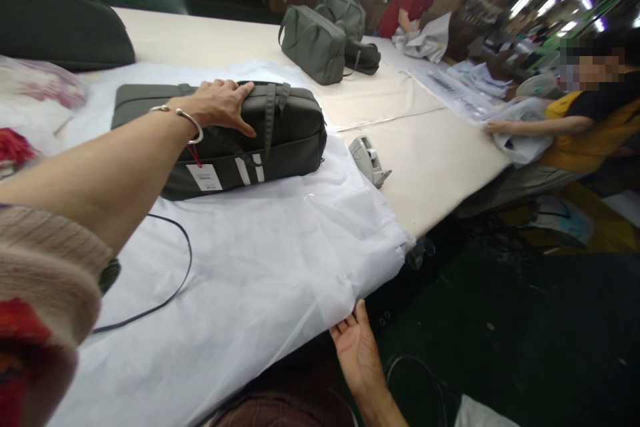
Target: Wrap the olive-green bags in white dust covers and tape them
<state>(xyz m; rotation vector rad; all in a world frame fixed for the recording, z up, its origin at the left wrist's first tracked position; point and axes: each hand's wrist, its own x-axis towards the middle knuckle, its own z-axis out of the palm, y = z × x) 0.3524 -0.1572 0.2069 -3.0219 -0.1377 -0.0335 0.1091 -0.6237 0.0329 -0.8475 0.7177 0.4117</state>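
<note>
A dark grey-green bag [295,127] with two straps, white stripes and a white hang tag [204,177] lies on white plastic sheeting [260,247]. On its top rests my left hand [220,103], palm down, fingers spread near the straps. My right hand [355,347] is low, at the near edge of the sheeting. Its palm faces up and its thumb stands apart; the fingertips touch the edge and are partly hidden there. A white and grey tape dispenser [369,160] sits just right of the bag.
More grey-green bags [320,43] stand farther back on the cream table [425,160]; another [60,23] is at far left. A thin black cord [187,260] curves over the sheeting. Two co-workers handle pale material at the right, one in red [407,3], one in yellow [575,140].
</note>
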